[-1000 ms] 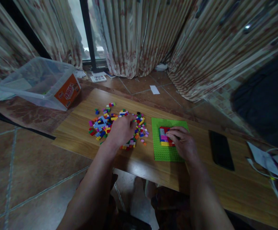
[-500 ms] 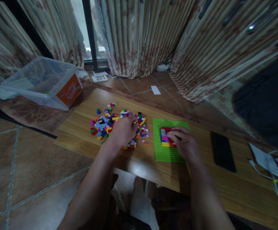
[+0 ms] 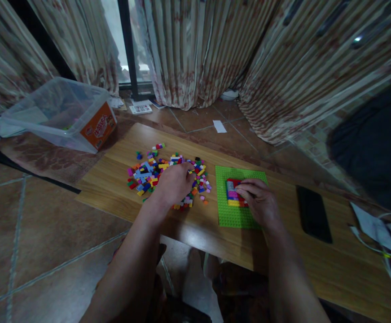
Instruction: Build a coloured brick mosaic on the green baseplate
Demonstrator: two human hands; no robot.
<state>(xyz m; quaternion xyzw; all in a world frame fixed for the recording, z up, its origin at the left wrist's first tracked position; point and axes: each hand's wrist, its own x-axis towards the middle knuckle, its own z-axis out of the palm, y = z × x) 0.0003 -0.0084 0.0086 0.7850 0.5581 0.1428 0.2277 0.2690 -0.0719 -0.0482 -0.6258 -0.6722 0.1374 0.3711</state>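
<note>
A loose pile of small coloured toy bricks (image 3: 144, 172) is spread on the wooden table. My left hand (image 3: 177, 179) is over the right part of this pile, its fingers curled down and mostly hidden from me. To the right lies a green studded baseplate (image 3: 225, 217). On it sits a low block of joined bricks (image 3: 233, 193) in red, blue, grey, magenta and yellow. My right hand (image 3: 259, 199) covers the block's right side, thumb and fingers pinched together at its top. Whatever is between those fingertips is too small to make out.
A black phone (image 3: 313, 213) lies on the table (image 3: 188, 233) right of the baseplate, with paper and white cables (image 3: 384, 242) beyond. A clear plastic bin (image 3: 60, 112) with an orange label stands at the far left. Curtains (image 3: 195, 54) hang behind.
Both hands stay almost where they were, the left over the pile and the right on the brick block. The whole view has shifted very slightly.
</note>
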